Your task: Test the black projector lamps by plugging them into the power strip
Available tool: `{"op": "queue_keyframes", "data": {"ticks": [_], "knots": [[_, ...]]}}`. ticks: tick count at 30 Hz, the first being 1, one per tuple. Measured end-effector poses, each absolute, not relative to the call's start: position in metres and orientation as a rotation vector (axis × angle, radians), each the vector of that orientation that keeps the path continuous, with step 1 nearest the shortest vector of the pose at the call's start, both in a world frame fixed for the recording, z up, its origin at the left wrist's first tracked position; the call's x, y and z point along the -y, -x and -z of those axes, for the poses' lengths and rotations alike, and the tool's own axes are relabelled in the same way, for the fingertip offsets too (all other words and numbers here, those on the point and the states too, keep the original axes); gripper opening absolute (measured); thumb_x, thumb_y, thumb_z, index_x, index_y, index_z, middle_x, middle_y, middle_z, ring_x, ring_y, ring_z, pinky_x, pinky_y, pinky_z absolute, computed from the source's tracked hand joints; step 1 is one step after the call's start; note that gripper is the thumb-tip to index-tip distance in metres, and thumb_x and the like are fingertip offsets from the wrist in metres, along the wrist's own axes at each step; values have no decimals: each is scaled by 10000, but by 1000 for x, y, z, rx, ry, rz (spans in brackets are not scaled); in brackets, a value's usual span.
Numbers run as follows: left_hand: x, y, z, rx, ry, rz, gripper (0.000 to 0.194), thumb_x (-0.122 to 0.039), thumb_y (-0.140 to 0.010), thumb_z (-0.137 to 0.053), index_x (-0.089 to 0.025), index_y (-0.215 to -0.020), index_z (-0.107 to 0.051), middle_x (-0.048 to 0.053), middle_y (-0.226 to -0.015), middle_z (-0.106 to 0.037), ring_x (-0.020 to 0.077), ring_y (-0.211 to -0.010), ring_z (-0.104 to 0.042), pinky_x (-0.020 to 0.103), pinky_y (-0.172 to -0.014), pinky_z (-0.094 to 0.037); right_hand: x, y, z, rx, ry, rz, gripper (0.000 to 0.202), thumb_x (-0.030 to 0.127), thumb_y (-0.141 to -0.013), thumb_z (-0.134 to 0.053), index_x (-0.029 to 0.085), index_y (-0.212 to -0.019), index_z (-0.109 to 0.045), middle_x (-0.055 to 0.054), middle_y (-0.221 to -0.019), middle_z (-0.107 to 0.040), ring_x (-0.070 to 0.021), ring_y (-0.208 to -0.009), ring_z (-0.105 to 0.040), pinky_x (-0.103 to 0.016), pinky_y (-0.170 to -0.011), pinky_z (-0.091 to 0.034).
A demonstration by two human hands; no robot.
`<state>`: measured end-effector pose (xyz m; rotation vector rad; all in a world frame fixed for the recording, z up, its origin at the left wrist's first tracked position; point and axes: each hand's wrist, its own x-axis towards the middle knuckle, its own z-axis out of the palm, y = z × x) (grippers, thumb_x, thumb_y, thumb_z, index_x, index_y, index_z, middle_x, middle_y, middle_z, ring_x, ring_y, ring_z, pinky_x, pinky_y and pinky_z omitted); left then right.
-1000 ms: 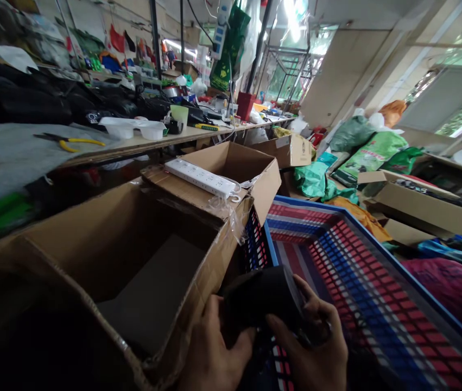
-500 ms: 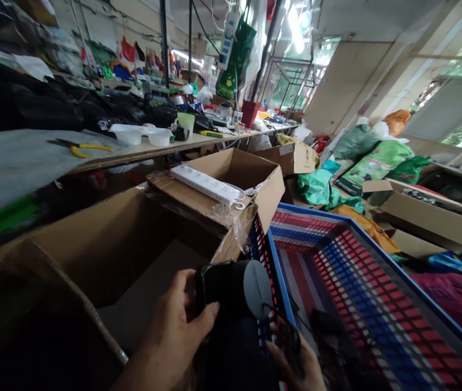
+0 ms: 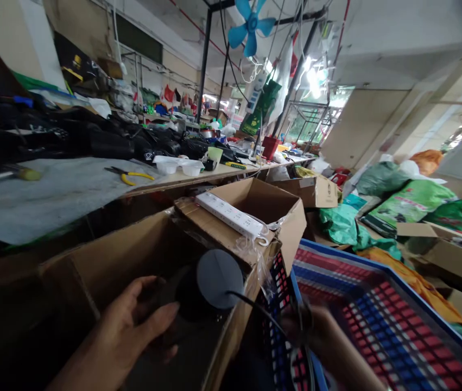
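A black cylinder-shaped device with a round grey end face is tilted over the open cardboard box, near its right wall. My left hand is just left of the device, thumb and fingers apart; I see no firm grip on it. From the grey face a black cable runs right to my right hand, whose fingers are closed around its looped length. That hand is over the near left rim of the red, white and blue basket and is partly blurred.
A white power strip lies on a smaller box's flap ahead. Yellow-handled pliers and white trays rest on the workbench at left. Bags and another carton stand at right.
The device has gone from upright between both hands at the basket's edge to leftward over the box. My left hand has come away from it; my right hand has moved right with the cable.
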<state>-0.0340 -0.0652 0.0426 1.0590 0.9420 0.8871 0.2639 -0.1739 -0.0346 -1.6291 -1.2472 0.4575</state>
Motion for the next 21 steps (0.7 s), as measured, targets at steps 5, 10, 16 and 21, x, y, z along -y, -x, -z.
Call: {"op": "queue_keyframes", "data": {"ticks": [5, 10, 16, 21], "knots": [[39, 29, -47, -818, -1034, -890, 664, -393, -600, -770, -196, -1131, -422, -11, -693, -598, 167, -603, -578, 294, -521, -536, 54, -297, -56, 1469, 1672, 62, 208, 301, -738, -528, 129, -793, -631, -53, -721, -645, -175, -685, -566, -261, -609, -435], [12, 15, -37, -784, -1019, -902, 522, -347, -682, -717, -158, -1057, -406, 11, -677, -616, 171, -547, -610, 279, -517, -518, -31, -310, -66, 1445, 1847, 263, 166, 248, -732, -513, 127, -687, -617, -81, -670, -625, -180, -637, -544, -270, -584, -360], [-5, 11, -27, -796, -995, -898, 453, -328, -699, -707, -168, -1003, -411, 10, -695, -620, 161, -556, -619, 270, -529, -522, -55, -314, -66, 1536, 2006, 290, 132, 140, -712, -522, 126, -685, -650, -78, -668, -644, -166, -651, -572, -237, -589, -343], [-11, 10, -17, -824, -930, -901, 538, -336, -636, -749, -172, -1030, -422, 5, -690, -615, 180, -543, -617, 303, -520, -532, -58, -311, -68, 1600, 2080, 311, 129, 144, -709, -549, 120, -682, -673, -82, -667, -653, -177, -660, -587, -236, -584, -340]]}}
